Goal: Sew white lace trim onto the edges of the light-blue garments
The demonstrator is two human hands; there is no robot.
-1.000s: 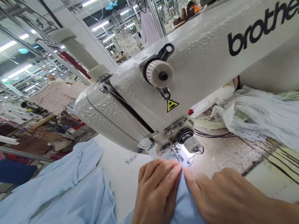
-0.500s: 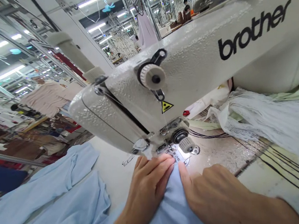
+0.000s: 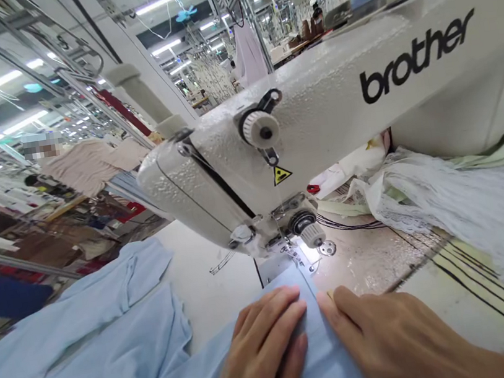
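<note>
Light blue cloth (image 3: 317, 336) runs up to the presser foot (image 3: 292, 251) of a white Brother sewing machine (image 3: 316, 111), its tip lying at the needle area. My left hand (image 3: 268, 343) lies on top of the cloth, fingers stretched forward and palm down, a little short of the foot. At the cloth's right edge is my right hand (image 3: 375, 328), its fingers curled and the tips pressed together on that edge. What lies under the right fingers is hidden. A small lamp lights the needle plate (image 3: 310, 253).
More light blue cloth pieces (image 3: 114, 340) lie on the left of the table. White lace fabric (image 3: 453, 217) is heaped at right, beside dark cords (image 3: 481, 288). A red-handled item (image 3: 312, 188) sits behind the machine head. A person holds pinkish cloth (image 3: 84, 165) in the background.
Both hands have drawn back from the presser foot, toward me. The cloth now lies flatter, with more of it showing in front of the needle. The view has shifted slightly.
</note>
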